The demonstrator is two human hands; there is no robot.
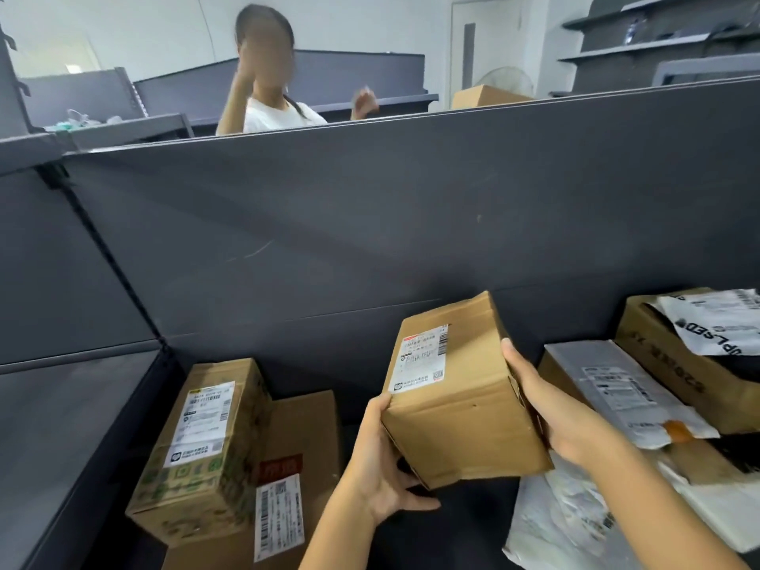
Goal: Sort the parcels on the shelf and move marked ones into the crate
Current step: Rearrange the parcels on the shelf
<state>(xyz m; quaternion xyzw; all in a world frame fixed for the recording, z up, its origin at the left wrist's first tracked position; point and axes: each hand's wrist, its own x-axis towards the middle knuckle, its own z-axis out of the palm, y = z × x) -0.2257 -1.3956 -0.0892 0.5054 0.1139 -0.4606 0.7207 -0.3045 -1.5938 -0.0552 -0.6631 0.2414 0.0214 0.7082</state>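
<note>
Left hand [382, 466]: thumb on box [460, 405] corner, fingers beneath | Right hand [555, 413]: clasps box's right end | Forearms: bare

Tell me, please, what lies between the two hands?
A labelled box, gripped between the left hand and the right hand, seen in the head view.

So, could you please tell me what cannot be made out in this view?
Head view:
- The crate: outside the frame.
- The label on the cardboard box: print too small.
- Fingers of left hand and right hand: mostly behind that box.
- The flat box: cut by bottom edge.
</note>
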